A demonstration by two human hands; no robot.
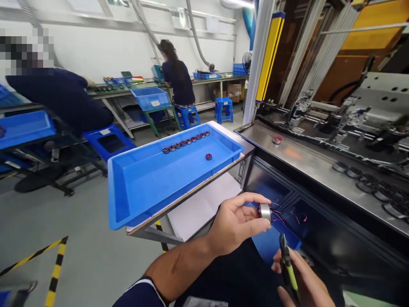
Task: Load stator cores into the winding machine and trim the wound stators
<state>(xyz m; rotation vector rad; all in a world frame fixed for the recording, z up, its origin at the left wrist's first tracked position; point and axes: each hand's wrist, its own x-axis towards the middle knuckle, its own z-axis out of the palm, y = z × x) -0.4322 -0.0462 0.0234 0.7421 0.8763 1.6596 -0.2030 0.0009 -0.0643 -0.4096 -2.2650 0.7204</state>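
My left hand (228, 224) pinches a small round motor part (265, 212) between thumb and fingers. It has a silvery rim, and thin pink-red wires stick out from its right side. Lower right, my right hand (308, 277) grips wire cutters (289, 266) with yellow-green handles and dark jaws pointing up. The cutters are below the motor part and apart from it. Beneath the hands a blue bin (268, 243) is partly visible. In the big blue tray (150, 183) on the left stand a row of similar parts (188, 141) and a single one (208, 157).
A steel machine ledge (306, 162) on the right carries one red-wound part (277, 140) and several dark round parts (367, 183). A yellow guard post (271, 55) rises beside it. Two co-workers (177, 76) sit at the back benches on blue stools (223, 109).
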